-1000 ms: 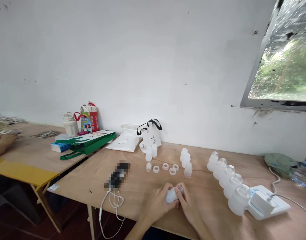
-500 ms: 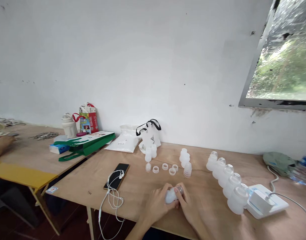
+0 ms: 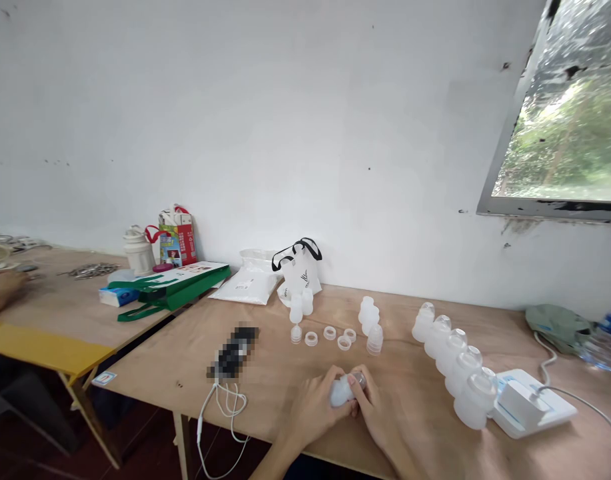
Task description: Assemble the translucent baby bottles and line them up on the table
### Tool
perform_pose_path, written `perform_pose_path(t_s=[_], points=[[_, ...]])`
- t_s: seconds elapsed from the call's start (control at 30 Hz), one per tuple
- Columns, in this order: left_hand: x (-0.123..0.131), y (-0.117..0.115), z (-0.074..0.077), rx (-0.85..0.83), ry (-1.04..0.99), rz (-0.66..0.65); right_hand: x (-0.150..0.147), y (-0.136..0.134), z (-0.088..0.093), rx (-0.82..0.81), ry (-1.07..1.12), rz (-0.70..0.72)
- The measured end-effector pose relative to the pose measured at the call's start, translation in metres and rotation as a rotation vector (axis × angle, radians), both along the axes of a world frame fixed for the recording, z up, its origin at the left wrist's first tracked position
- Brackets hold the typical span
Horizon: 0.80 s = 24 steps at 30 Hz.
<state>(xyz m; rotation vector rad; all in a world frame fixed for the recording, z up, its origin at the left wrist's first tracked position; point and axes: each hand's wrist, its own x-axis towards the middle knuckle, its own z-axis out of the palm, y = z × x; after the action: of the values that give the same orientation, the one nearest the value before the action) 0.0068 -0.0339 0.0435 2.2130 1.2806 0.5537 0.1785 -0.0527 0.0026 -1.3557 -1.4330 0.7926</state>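
Note:
Both hands meet over the near edge of the table and hold one small, translucent white baby bottle [image 3: 340, 393], tilted on its side. My left hand [image 3: 312, 407] wraps round the bottle's body. At the other end, my right hand [image 3: 372, 403] closes on the clear cap [image 3: 359, 380], thumb on top. Beyond them lie several white plastic rings [image 3: 344, 343]. A stack of clear caps [image 3: 374, 340] stands by some white bottle bodies [image 3: 369, 317]. On the right runs a slanting row of capped bottles [image 3: 456, 353].
A white power strip [image 3: 550, 407] with a plugged-in adapter sits at the right. To the left are a pixelated dark patch [image 3: 235, 350] and a white cable [image 3: 200, 420]. White bags [image 3: 250, 283] lie by the wall. Another person's hand [image 3: 8, 287] rests on the far-left table.

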Motion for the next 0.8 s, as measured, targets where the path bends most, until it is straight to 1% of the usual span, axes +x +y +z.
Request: perform_pose_path(t_s=[0.33,0.53,0.67,0.8], points=[[-0.0004,0.0008,-0.0010,0.011,0.002,-0.001,-0.0021,-0.0029,0.0069,0.003,-0.008,-0.034],[0.0010,0.0012,-0.0025,-0.002,-0.016,-0.003,-0.0006,-0.0007,0.0023,0.017,0.011,-0.001],[0.0009,0.0000,-0.0004,0.001,-0.012,-0.004,-0.0008,0.0001,0.0021,-0.008,-0.016,-0.017],[0.0003,-0.0014,0.0031,-0.016,0.003,0.002,-0.0014,-0.0005,0.0034,0.007,-0.015,-0.014]])
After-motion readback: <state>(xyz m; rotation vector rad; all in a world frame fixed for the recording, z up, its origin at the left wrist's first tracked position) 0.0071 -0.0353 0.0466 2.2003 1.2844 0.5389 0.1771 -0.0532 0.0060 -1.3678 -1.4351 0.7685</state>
